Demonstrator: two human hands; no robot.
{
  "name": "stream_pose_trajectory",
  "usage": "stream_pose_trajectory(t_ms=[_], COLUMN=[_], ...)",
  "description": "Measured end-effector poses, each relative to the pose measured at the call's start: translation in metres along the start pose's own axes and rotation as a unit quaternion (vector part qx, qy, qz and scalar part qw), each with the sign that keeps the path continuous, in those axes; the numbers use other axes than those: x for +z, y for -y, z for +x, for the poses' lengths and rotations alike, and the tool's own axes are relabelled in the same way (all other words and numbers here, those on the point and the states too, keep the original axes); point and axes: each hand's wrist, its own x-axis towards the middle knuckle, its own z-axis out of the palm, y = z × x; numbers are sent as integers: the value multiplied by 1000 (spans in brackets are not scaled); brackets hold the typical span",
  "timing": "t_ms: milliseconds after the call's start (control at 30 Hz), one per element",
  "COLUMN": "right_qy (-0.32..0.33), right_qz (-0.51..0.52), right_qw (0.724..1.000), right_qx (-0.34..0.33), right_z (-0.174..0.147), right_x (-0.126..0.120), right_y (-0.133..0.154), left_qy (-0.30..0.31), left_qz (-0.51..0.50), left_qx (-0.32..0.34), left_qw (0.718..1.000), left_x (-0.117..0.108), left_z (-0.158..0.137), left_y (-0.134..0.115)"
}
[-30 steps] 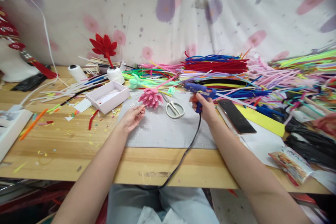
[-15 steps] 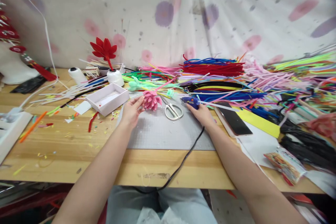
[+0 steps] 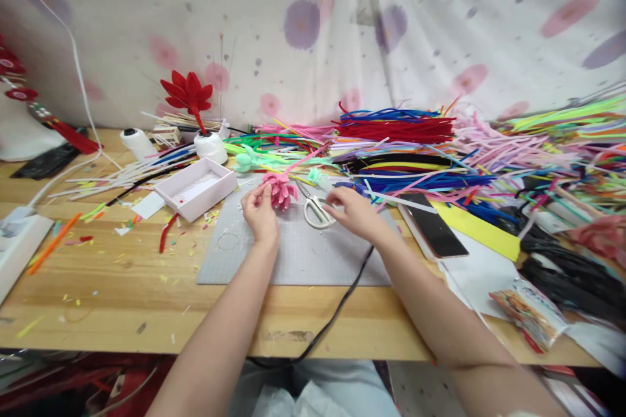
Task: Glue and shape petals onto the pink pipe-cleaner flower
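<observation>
A pink flower (image 3: 280, 191) of fuzzy petals lies with its stem pointing up and right, at the far part of the grey cutting mat (image 3: 303, 260). My left hand (image 3: 261, 212) is closed at its left edge, thumb and fingers pinched against the petals; the fingertips are partly hidden. My right hand (image 3: 355, 210) hovers over the mat's right side, fingers stretched out and apart, holding nothing. Just under its fingertips lie scissors (image 3: 315, 216) with pale handles. Behind that hand, a blue glue gun (image 3: 353, 187) rests, partly covered, its black cord (image 3: 337, 309) running toward my lap.
Left of the mat stands a white box (image 3: 195, 190) with tiny beads. A red flower (image 3: 188, 94) rises from a white spool (image 3: 210, 148). Piles of coloured pipe cleaners (image 3: 396, 127) fill the back. A phone (image 3: 435, 225) and a snack packet (image 3: 531, 316) are at right.
My right hand has let go of the glue gun and moved left toward the scissors. My left hand has turned and its fingers have closed at the pink flower. The view has shifted slightly.
</observation>
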Motion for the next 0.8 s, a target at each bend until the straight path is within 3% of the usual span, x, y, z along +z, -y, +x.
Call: stream_pose_trajectory(t_ms=[100,233,500,800], right_qy=[-74,-133,-140,-184], right_qz=[93,130,134,146], right_qw=[991,978,968,960], right_qx=[-54,-98,-163,-155], right_z=[29,55,80,80], right_x=[17,34,64,79], right_y=[29,52,34,32], left_qy=[-58,-47,-46,-58], left_qz=[44,58,-12,-2], left_qx=[75,69,22,33], left_qw=[995,995,999,998], left_x=[5,12,22,22], left_z=[-2,-4,-7,-7], left_y=[5,6,14,17])
